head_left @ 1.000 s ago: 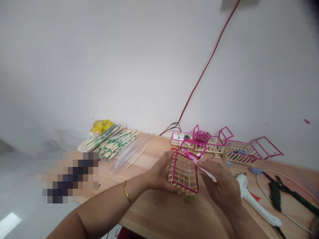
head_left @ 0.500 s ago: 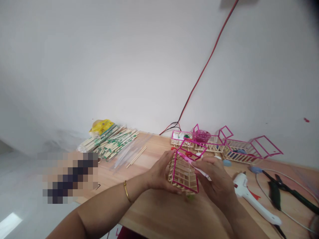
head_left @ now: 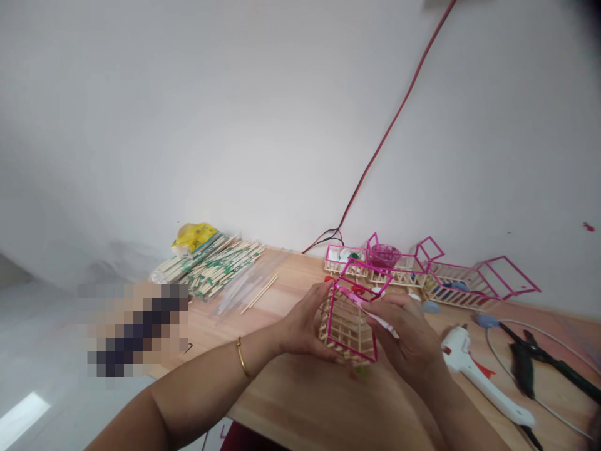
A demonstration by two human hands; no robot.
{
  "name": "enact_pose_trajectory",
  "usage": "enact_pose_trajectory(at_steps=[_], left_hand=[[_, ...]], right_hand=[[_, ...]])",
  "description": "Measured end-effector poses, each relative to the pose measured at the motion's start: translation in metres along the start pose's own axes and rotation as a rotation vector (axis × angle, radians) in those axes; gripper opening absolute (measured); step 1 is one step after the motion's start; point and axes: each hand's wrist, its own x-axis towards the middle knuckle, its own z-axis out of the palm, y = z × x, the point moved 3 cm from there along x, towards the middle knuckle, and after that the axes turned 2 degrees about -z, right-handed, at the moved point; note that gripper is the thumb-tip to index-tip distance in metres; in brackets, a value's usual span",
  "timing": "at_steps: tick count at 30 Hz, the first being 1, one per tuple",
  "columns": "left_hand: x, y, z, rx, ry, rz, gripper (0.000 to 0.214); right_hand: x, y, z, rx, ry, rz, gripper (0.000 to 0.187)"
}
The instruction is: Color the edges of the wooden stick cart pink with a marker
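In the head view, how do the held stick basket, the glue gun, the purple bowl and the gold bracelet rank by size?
Largest to smallest:
1. Stick basket and glue gun: too close to rank; gun longer, basket broader
2. Purple bowl
3. Gold bracelet

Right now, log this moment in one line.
left hand: holds stick basket | right hand: holds pink-and-white tool, tip by pink rim | right side: glue gun | left side: stick pile

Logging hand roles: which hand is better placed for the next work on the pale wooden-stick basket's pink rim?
Probably the right hand: it holds the slim pink-and-white tool, pink end by the basket. The left hand grips the basket's side.
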Motion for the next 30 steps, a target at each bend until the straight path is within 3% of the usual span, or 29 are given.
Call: enact_pose_trajectory(at_steps=[7, 21, 30], left_hand=[[0.004, 0.007, -0.005, 0.000, 0.026, -0.039, 0.116], [0.004, 0.004, -0.008, -0.015, 0.088, -0.040, 0.115], [0.011, 0.013, -0.011, -0.101, 0.097, -0.042, 0.101]], right_hand=[[-0.007, 0.003, -0.001, 0.059, 0.015, 0.081, 0.017], [0.000, -0.007, -0.001, 0.176, -0.015, 0.016, 0.018], [0.001, -0.012, -0.002, 0.306, -0.042, 0.004, 0.018]])
